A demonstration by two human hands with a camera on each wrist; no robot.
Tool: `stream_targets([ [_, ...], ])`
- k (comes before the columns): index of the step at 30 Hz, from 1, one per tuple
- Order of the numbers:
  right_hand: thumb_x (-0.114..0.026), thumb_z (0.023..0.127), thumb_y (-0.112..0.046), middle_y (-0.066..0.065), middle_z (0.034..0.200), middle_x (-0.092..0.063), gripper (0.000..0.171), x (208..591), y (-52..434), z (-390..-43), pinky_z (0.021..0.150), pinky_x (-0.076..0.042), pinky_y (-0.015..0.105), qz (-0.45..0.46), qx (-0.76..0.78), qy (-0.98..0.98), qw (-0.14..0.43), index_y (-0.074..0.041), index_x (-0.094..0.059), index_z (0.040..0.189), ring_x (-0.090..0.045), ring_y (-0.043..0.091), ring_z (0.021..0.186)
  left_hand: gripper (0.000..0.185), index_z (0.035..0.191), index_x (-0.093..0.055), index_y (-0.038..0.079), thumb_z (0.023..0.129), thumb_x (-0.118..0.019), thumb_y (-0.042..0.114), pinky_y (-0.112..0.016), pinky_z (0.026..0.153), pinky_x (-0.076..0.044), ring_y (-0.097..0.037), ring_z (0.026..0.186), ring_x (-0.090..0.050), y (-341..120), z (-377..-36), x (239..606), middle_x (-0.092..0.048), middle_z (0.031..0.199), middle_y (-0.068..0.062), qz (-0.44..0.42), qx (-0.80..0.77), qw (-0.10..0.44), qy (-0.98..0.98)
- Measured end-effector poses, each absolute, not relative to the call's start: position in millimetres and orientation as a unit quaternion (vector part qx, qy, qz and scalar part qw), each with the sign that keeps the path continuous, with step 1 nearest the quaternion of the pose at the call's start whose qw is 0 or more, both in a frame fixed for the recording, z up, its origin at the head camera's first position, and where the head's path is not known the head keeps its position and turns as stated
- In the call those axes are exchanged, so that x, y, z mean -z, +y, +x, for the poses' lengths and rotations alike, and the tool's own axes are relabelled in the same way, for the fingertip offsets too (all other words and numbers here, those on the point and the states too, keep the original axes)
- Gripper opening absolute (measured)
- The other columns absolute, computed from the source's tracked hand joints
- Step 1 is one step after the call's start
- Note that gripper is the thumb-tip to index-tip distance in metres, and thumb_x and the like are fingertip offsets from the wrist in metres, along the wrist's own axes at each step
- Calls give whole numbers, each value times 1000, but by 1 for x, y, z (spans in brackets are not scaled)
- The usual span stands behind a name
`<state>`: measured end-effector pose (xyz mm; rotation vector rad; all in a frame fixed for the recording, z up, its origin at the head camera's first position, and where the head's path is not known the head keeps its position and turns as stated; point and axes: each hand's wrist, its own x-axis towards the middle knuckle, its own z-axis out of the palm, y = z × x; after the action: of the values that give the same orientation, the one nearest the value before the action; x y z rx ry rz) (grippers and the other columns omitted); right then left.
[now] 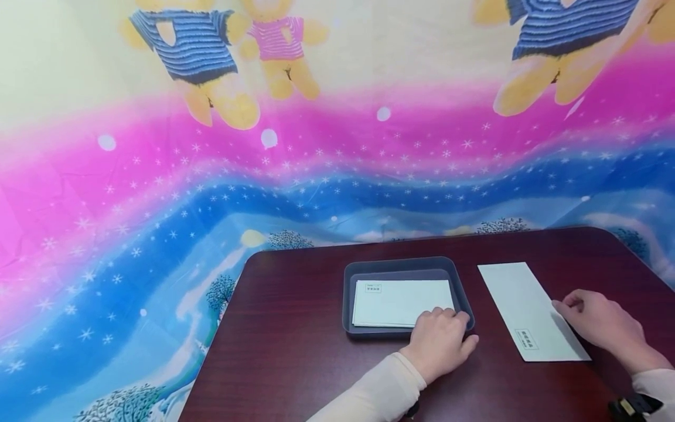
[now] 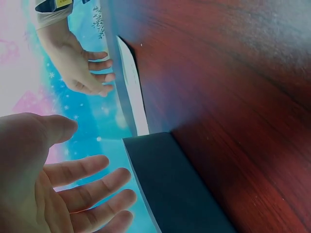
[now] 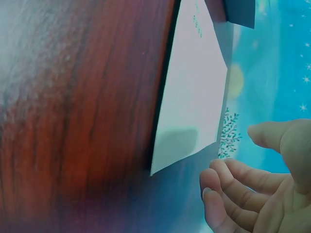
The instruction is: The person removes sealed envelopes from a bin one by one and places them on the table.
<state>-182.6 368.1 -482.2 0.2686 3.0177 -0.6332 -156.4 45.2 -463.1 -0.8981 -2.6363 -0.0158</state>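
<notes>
A dark grey tray (image 1: pixel 401 265) holds several pale envelopes (image 1: pixel 403 302), the top one with a small printed box at its upper left. My left hand (image 1: pixel 440 343) is over the tray's near right corner, fingers relaxed and nothing between them; the left wrist view shows its fingers (image 2: pixel 92 194) spread beside the tray wall (image 2: pixel 170 184). Right of the tray a single pale envelope (image 1: pixel 527 310) lies slantwise on the table. My right hand (image 1: pixel 606 322) hovers by its right edge. In the right wrist view that hand (image 3: pixel 257 179) has loosely bent fingers, thumb apart, holding nothing.
Everything stands on a dark red-brown wooden table (image 1: pixel 285 316) with rounded far corners. Behind it hangs a colourful cloth (image 1: pixel 316 146) printed with bears and snowflakes. A dark band with a yellow mark (image 1: pixel 633 405) is on the right wrist.
</notes>
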Motion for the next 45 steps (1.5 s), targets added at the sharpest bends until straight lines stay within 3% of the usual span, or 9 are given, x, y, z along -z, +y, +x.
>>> stream_targets([
  [7, -63, 97, -37, 23, 87, -68, 48, 475, 361, -182, 57, -45, 43, 80, 204, 975, 25, 11, -64, 106, -63, 25, 68, 23, 93, -66, 30, 94, -63, 53, -19, 55, -36, -4, 69, -58, 51, -157, 463, -66, 80, 15, -328, 5, 178, -928],
  [19, -54, 101, -51, 13, 87, -71, 58, 466, 346, -173, 52, -37, 34, 44, 213, 976, 7, 5, -64, 112, -58, 15, 64, 24, 101, -68, 31, 96, -60, 53, -19, 56, -36, -3, 71, -59, 54, -159, 460, -67, 84, 15, -327, 12, 176, -928],
  [23, -54, 100, -53, 10, 86, -70, 60, 462, 338, -172, 51, -36, 34, 35, 214, 976, 2, 5, -63, 115, -55, 15, 64, 23, 96, -67, 30, 96, -61, 51, -19, 55, -36, -4, 70, -58, 52, -161, 457, -66, 81, 14, -327, 24, 176, -928],
  [36, -56, 99, -52, 11, 92, -73, 53, 456, 320, -171, 51, -38, 35, -4, 213, 977, -16, -2, -68, 111, -60, 14, 70, 24, 104, -69, 29, 97, -61, 50, -18, 61, -46, -4, 75, -62, 41, -168, 450, -68, 85, 14, -307, 40, 172, -935],
  [45, -60, 98, -51, 11, 92, -73, 51, 452, 305, -172, 51, -41, 36, -16, 214, 977, -21, -3, -68, 111, -69, 27, 78, 24, 103, -70, 29, 97, -60, 50, -19, 62, -46, -4, 75, -63, 35, -171, 450, -68, 86, 13, -305, 33, 174, -936],
])
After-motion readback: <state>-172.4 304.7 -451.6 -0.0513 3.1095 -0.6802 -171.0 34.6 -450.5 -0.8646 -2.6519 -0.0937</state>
